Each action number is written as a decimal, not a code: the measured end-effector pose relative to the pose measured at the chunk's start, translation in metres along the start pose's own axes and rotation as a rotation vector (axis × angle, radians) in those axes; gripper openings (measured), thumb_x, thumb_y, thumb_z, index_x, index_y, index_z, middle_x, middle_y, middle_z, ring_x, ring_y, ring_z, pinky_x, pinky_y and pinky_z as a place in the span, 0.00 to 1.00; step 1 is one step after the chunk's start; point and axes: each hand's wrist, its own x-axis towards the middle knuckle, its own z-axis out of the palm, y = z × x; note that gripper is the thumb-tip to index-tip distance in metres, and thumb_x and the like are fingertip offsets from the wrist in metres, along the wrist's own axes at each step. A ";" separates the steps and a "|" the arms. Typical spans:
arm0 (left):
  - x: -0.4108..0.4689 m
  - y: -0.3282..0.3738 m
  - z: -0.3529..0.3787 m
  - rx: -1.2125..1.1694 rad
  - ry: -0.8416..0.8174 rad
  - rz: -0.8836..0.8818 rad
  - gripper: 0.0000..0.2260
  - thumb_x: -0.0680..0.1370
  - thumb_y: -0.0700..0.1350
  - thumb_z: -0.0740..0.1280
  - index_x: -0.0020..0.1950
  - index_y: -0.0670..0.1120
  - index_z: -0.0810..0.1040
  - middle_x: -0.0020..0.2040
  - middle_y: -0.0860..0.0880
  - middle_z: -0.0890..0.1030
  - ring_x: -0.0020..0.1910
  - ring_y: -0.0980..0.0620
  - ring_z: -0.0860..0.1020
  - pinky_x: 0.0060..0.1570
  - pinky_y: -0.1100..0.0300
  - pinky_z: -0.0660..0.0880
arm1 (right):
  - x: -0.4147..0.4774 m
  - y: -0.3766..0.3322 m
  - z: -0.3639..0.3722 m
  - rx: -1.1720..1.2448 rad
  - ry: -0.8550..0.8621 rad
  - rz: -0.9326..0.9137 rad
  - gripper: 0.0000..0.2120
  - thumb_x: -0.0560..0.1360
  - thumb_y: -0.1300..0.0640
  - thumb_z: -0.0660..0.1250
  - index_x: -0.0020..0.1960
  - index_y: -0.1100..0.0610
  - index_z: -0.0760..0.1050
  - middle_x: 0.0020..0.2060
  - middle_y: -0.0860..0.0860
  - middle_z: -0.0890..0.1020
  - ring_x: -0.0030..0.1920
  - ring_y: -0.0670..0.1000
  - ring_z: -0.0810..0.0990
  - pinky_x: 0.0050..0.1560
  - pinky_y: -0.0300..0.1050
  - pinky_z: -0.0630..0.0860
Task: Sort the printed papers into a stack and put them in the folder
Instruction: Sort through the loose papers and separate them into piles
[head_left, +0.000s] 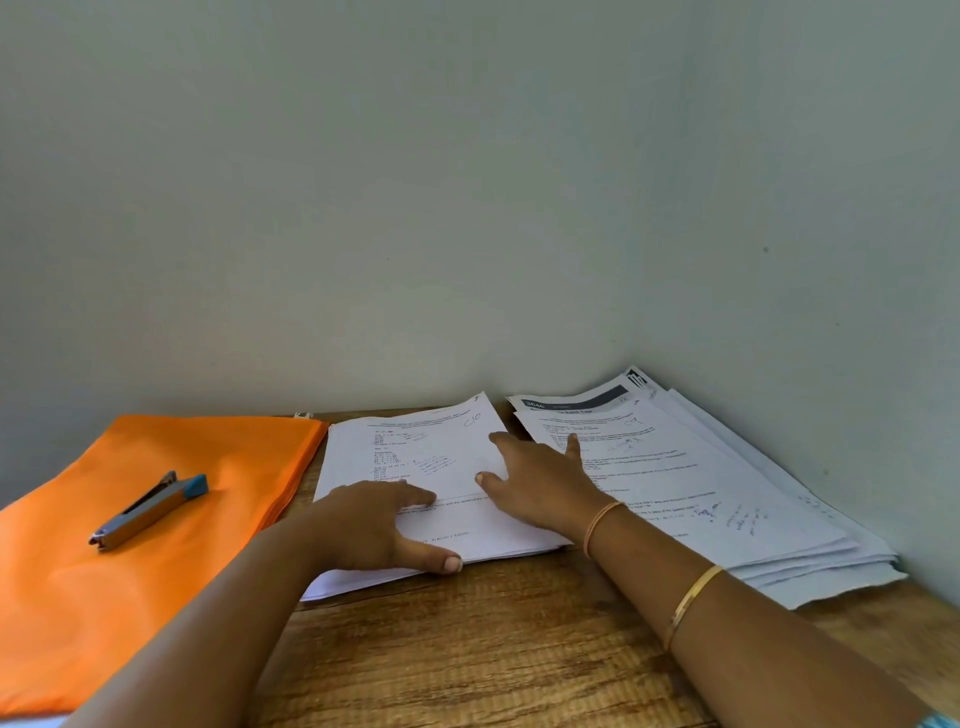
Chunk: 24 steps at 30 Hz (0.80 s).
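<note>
Left hand (374, 525) and right hand (540, 488) press flat, fingers spread, on one paper pile (415, 452); second pile (727, 493) alongside; one stapler (150, 509) tops one folder (104, 623).

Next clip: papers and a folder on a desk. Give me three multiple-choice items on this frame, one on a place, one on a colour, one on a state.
1. Where does the stapler lie?
A. on the middle paper stack
B. on the folder
C. on a chair

2. What colour is the folder?
A. blue
B. green
C. orange

3. How is the right hand?
A. spread flat, fingers on the middle paper stack
B. curled round the stapler
C. raised in the air

Key:
1 B, the stapler rests on the folder's top.
2 C, its cover is plainly orange.
3 A, its fingers lie straight on the top sheet.
</note>
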 end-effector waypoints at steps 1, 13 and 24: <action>0.000 0.000 0.000 -0.001 0.000 -0.001 0.66 0.37 0.85 0.48 0.74 0.60 0.59 0.76 0.55 0.59 0.73 0.49 0.60 0.70 0.54 0.61 | 0.000 0.000 0.000 -0.016 -0.002 0.016 0.25 0.80 0.44 0.53 0.74 0.53 0.58 0.65 0.53 0.74 0.69 0.56 0.68 0.70 0.67 0.37; -0.001 0.001 0.000 0.000 -0.005 -0.009 0.67 0.36 0.85 0.48 0.73 0.60 0.60 0.76 0.54 0.60 0.73 0.49 0.60 0.70 0.53 0.61 | -0.002 0.002 -0.001 -0.090 -0.151 0.036 0.25 0.79 0.41 0.53 0.73 0.51 0.61 0.74 0.55 0.61 0.76 0.55 0.55 0.65 0.73 0.33; -0.004 0.005 -0.002 0.024 -0.015 -0.021 0.65 0.38 0.84 0.50 0.74 0.60 0.59 0.76 0.54 0.59 0.73 0.49 0.60 0.69 0.54 0.60 | -0.002 0.003 0.002 -0.118 -0.168 0.021 0.26 0.79 0.40 0.53 0.73 0.51 0.62 0.75 0.56 0.58 0.76 0.55 0.52 0.65 0.73 0.33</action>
